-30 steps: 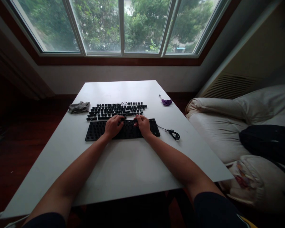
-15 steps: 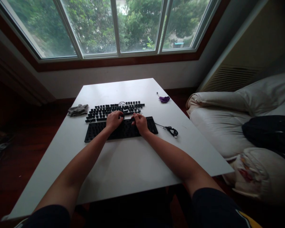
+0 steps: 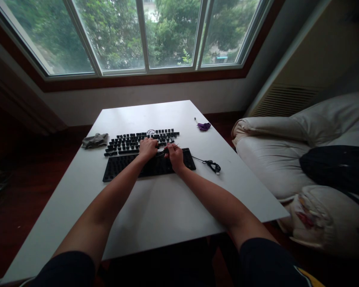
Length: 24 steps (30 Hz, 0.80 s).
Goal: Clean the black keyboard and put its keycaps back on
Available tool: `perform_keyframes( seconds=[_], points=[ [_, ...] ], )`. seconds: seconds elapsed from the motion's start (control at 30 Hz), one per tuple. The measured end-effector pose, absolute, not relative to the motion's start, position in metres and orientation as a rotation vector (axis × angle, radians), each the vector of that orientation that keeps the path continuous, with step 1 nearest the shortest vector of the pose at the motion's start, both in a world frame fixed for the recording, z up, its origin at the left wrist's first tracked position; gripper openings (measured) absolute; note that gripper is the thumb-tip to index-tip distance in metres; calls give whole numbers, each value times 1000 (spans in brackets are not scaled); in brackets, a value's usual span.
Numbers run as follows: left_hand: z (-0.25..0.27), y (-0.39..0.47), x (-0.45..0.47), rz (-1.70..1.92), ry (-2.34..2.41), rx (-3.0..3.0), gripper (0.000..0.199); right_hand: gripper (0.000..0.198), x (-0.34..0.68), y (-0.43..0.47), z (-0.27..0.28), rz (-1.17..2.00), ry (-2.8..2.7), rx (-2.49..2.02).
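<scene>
A black keyboard (image 3: 119, 167) lies across the white table in front of me, its keycaps removed over at least part of it. Behind it, loose black keycaps (image 3: 128, 139) stand in rows. My left hand (image 3: 148, 148) is over the keyboard's back edge with curled fingers; something dark shows at its fingertips, too small to name. Close by on the right, my right hand (image 3: 175, 156) is closed on what looks like a keycap puller, mostly hidden, with thin wires sticking out. The two hands' fingertips are a little apart.
A grey cloth (image 3: 95, 140) lies on the table's left side. At the right are a purple cloth (image 3: 204, 126) and the keyboard's bundled cable (image 3: 213, 165). A pale sofa (image 3: 263, 159) with a dark bag (image 3: 335, 167) stands right of the table (image 3: 155, 211). A window is behind.
My left hand has shifted right, closer to my right hand, its back now turned more upward. My right hand stays nearly in place. The whole view has shifted slightly.
</scene>
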<state>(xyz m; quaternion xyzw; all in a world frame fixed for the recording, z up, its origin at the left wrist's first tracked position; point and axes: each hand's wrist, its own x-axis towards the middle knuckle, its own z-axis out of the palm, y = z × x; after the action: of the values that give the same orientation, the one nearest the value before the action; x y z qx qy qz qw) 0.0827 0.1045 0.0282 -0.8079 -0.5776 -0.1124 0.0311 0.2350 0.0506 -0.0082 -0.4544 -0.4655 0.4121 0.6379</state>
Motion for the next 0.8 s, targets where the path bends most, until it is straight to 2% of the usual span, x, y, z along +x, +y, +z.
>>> perform_keyframes(
  seconds=[0.3, 0.47, 0.63, 0.8],
  points=[
    [32, 119, 83, -134, -1797, -2543, 19, 40, 236, 51, -7, 921, -1059, -1024],
    [35, 121, 75, -135, -1820, -2582, 24, 40, 235, 50, -7, 933, -1045, -1040],
    [36, 120, 73, -199, -1809, -2575, 17, 40, 236, 49, -8, 923, -1072, -1034],
    [34, 117, 78, -253, -1771, -2528, 19, 41, 237, 51, -9, 920, -1072, -1053]
  ],
)
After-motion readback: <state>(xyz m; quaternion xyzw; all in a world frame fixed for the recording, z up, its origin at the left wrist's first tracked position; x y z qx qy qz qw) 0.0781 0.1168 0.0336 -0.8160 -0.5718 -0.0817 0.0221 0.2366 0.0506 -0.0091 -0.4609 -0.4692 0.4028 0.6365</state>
